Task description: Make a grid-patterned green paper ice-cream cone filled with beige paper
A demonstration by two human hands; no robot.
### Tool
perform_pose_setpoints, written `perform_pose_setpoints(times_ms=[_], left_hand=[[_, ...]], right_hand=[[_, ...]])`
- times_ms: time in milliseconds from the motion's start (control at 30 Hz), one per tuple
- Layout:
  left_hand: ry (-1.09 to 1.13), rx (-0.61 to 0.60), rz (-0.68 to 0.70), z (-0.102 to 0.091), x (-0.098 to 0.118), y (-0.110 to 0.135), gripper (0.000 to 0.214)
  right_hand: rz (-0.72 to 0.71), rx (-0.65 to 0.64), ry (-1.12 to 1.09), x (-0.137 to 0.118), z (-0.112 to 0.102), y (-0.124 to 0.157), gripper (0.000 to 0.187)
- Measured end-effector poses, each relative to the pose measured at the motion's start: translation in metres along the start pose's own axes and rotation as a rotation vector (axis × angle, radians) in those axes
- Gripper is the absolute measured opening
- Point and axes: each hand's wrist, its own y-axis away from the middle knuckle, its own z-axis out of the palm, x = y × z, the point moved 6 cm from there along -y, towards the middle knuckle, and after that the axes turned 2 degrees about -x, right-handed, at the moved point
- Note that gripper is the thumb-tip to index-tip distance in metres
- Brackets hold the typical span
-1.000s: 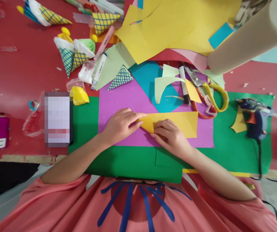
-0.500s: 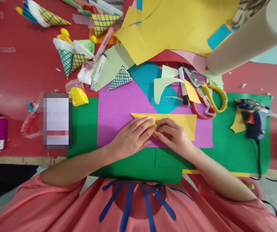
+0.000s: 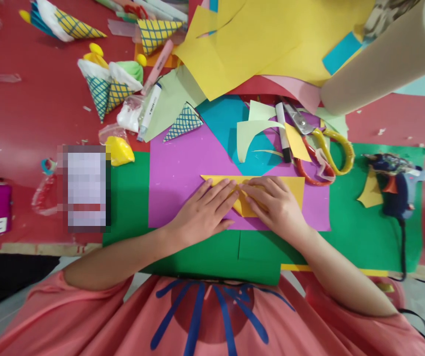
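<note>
A folded strip of yellow paper [image 3: 293, 190] lies on the purple sheet [image 3: 175, 163] in front of me. My left hand [image 3: 207, 205] rests flat over its left part, fingers stretched out, with a pointed corner showing past the fingertips. Lying on the middle of the strip, my right hand [image 3: 275, 202] has its fingers extended and its fingertips close to those of the left. Between the hands a slanted fold shows in the paper. A small patterned paper cone [image 3: 183, 122] lies beyond, on the purple sheet.
Scissors [image 3: 319, 143], a marker [image 3: 282, 131] and paper scraps lie beyond my right hand. At the right is a glue gun [image 3: 401, 188] on the green sheet [image 3: 349, 217]. Decorated paper cones [image 3: 99, 89] lie far left; a cardboard tube [image 3: 379, 59] is far right.
My right hand has gone from a bent, pinching pose at the paper to lying flatter with fingers extended. More of the slanted fold shows. The left hand has stayed in place.
</note>
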Motion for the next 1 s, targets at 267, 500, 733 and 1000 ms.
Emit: perform_pose_setpoints(times_ms=[267, 500, 733, 1000], left_hand=[[0.043, -0.021, -0.011, 0.006, -0.002, 0.0, 0.06], [0.033, 0.016, -0.02, 0.003, -0.001, 0.0, 0.062], [0.032, -0.03, -0.035, 0.002, -0.001, 0.0, 0.063], [-0.006, -0.011, -0.026, 0.002, 0.0, -0.001, 0.061]], right_hand=[[0.055, -0.048, 0.087, 0.001, 0.005, 0.0, 0.034], [0.056, -0.075, 0.122, 0.002, 0.009, 0.001, 0.034], [0.079, -0.104, 0.116, 0.003, 0.012, 0.002, 0.038], [0.074, -0.095, 0.138, 0.002, 0.014, 0.002, 0.036]])
